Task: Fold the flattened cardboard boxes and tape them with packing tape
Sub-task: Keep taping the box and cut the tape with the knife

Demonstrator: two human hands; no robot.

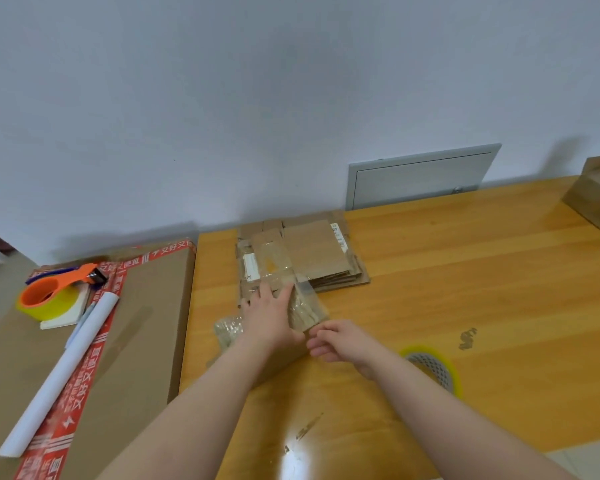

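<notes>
A stack of flattened cardboard boxes [326, 258] lies on the wooden table [465, 289] near the wall. In front of the stack lies a flattened box wrapped in clear tape [307, 311]. My left hand [271, 317] rests flat on it with straight fingers pointing at the stack. My right hand [340, 341] hovers just right of that box's near corner. Its fingers are loosely curled, with nothing visible in them. A yellow packing tape roll [433, 368] lies on the table, partly behind my right forearm.
Left of the table is a large cardboard box [146, 323] with red printed tape. It carries an orange tape dispenser [49, 296], a white paper roll [66, 368] and a pen. A folded small box [593, 199] stands at the far right. A grey wall panel [420, 174] is behind the table.
</notes>
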